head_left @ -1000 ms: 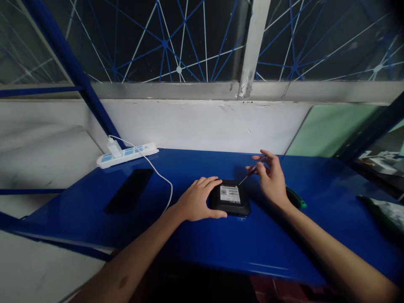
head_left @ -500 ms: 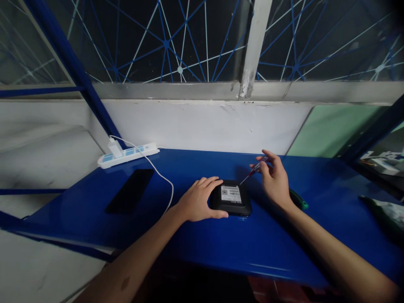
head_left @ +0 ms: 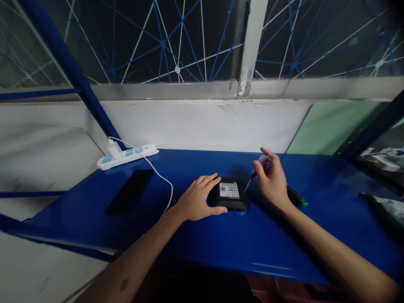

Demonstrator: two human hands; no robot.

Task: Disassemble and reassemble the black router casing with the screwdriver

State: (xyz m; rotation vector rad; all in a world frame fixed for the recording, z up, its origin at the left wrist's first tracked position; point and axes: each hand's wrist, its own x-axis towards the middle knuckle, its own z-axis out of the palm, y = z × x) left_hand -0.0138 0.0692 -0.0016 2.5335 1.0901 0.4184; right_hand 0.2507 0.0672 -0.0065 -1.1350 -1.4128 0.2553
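Note:
A flat black electronic device (head_left: 232, 203) with rounded corners lies on the blue table, a white printed label (head_left: 229, 190) facing up. My left hand (head_left: 200, 198) grips its left side, fingers at the far corner and thumb along the near edge. In my right hand (head_left: 272, 179) is a slim screwdriver (head_left: 254, 173) with a clear and red handle, held tilted. Its thin tip points down at the right edge of the device; whether it touches there I cannot tell.
A black phone-like slab (head_left: 129, 192) lies at left, near a white power strip (head_left: 128, 155) with a charger and white cable (head_left: 160, 173). Behind my right wrist is a dark tool with a green end (head_left: 296, 197). A green-edged bag (head_left: 385, 212) lies far right.
The screwdriver tip has moved from the device's far right corner nearer to me along its right edge. The screwdriver stands steeper. My left hand keeps its hold.

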